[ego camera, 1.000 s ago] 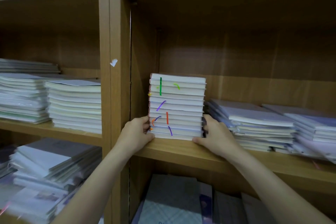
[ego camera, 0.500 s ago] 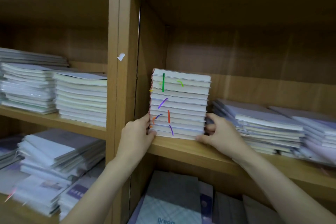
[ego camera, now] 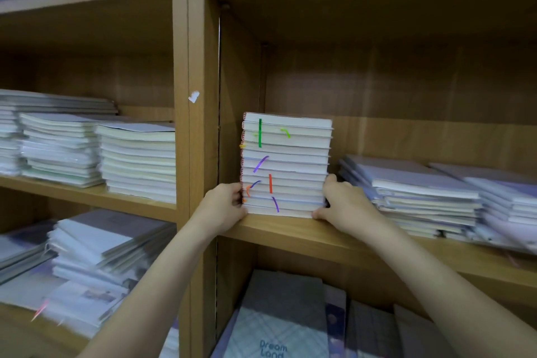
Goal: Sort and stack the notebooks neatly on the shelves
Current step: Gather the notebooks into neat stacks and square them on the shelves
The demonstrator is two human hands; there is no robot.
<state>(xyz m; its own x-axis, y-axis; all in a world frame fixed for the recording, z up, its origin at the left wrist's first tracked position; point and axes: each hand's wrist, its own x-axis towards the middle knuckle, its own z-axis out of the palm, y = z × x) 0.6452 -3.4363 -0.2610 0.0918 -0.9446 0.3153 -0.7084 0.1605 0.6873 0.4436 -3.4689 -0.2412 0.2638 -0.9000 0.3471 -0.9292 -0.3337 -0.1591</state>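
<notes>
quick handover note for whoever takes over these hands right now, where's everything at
Left hand: grips the lower left side of the ribbon-marked notebook stack.
Right hand: holds the stack's lower right side.
Stack: upright on the middle shelf, near the divider.
Done: this stack looks squared up.
Left: the slumped purple-covered piles to its right, and the leaning pile lower left, look untidy.
</notes>
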